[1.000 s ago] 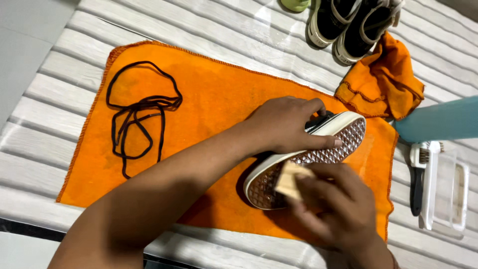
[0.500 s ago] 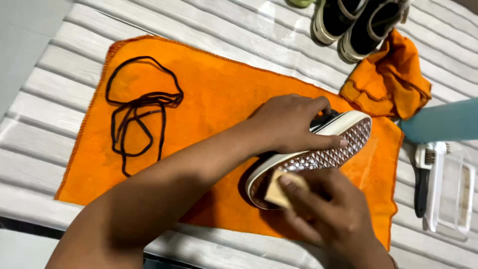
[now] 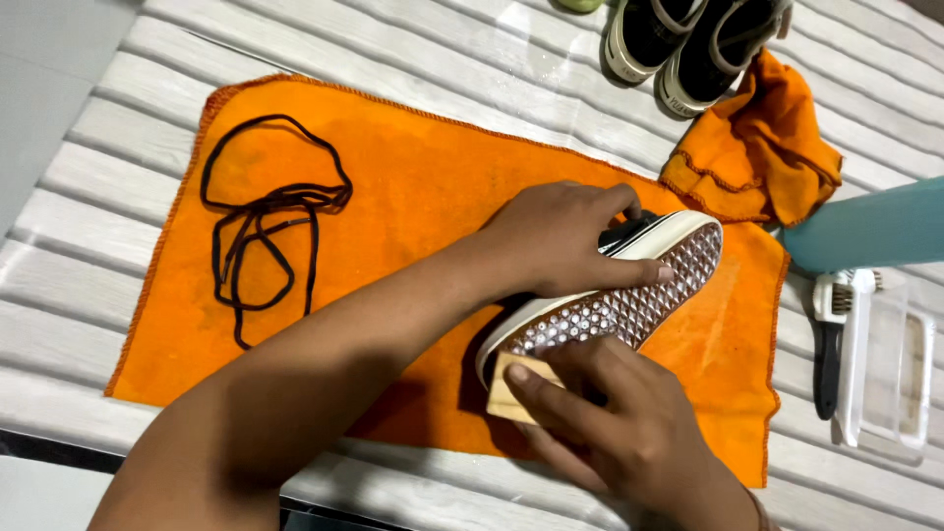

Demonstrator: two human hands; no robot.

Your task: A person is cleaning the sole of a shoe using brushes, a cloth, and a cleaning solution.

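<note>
1. An orange cloth (image 3: 413, 187) lies spread flat on a white ribbed table (image 3: 118, 226), and a sneaker (image 3: 629, 285) rests on the cloth's right half, turned on its side so the patterned sole faces up and toward the camera.
2. A loose black shoelace (image 3: 265, 216) lies coiled on the left part of the cloth, well apart from the sneaker.
3. A crumpled orange rag (image 3: 757, 157) sits just past the cloth's upper right corner, touching its edge.
4. Two dark sneakers (image 3: 688, 39) with pale rims stand at the top edge of the view, just above the rag.
5. A teal cylinder (image 3: 865, 231) enters from the right edge, and below it a brush (image 3: 831, 334) lies beside a clear plastic lid (image 3: 900, 369).
6. The left hand (image 3: 565, 241) reaches across the cloth and clasps the sneaker's upper side, fingers curled over the white rim, thumb by the dark canvas.
7. The left forearm covers the cloth's lower middle.
8. The right hand (image 3: 619, 433) pinches a pale tan block (image 3: 511, 393), likely a sponge or eraser, against the heel end of the sole; the fingers hide most of the block.
</note>
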